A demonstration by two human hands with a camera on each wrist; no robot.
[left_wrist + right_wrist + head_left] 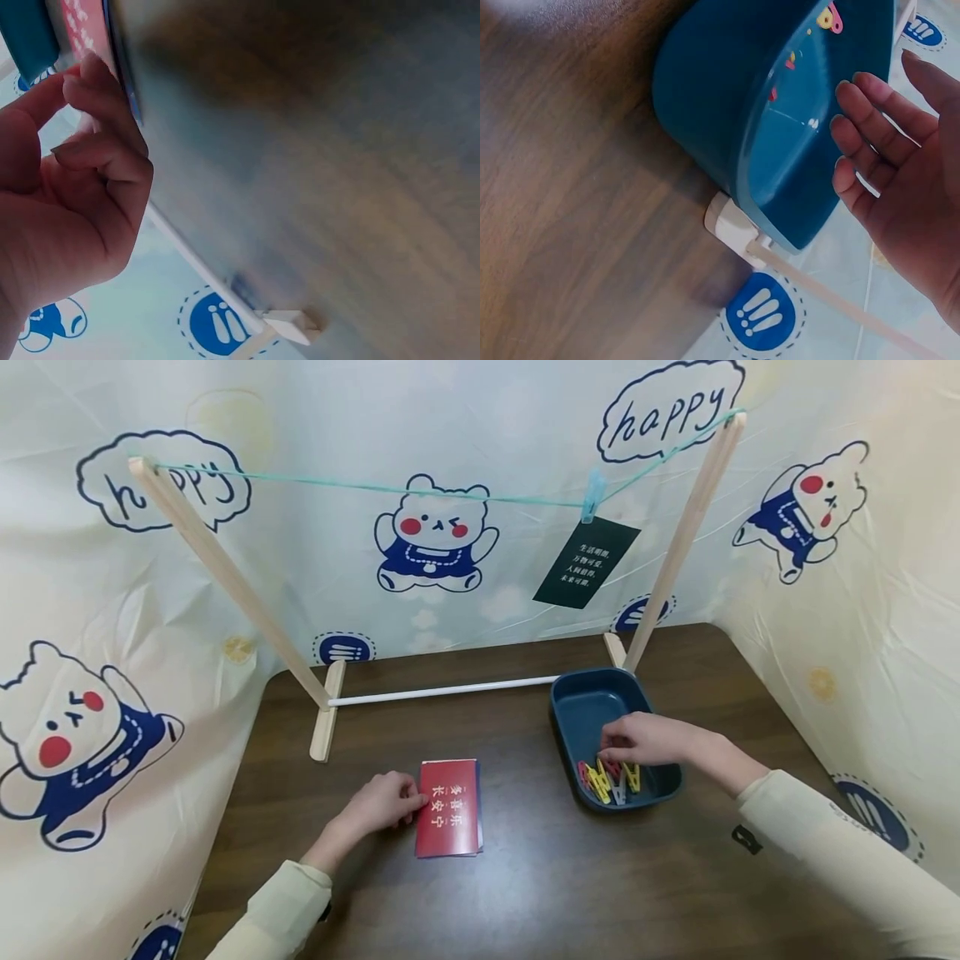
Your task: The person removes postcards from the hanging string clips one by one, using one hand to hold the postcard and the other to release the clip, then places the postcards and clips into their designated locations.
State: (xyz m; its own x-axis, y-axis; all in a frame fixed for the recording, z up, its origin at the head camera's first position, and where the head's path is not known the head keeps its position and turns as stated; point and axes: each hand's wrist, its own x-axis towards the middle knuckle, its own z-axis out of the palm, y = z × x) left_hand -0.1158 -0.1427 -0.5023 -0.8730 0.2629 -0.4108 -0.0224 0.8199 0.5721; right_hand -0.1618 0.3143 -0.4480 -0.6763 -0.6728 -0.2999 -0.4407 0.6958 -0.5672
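Note:
My left hand [384, 800] rests on the table at the left edge of a small stack of cards, its fingers loosely bent and its fingertips touching the red top card [448, 810] with white characters. The card lies flat; in the left wrist view part of it shows beyond the fingertips. My right hand [637, 739] reaches into a dark blue tray [567, 735], just above several red, yellow and grey clothespins [600, 779]. In the right wrist view its fingers [874, 124] are relaxed, with nothing between them.
Behind, a wooden frame [225, 577] carries a green string [337, 485]. A blue clothespin [593, 497] clips a dark green card [587, 562] to it, towards the right. A white rod [450, 691] joins the frame's feet. Patterned sheeting [315, 577] surrounds the brown table.

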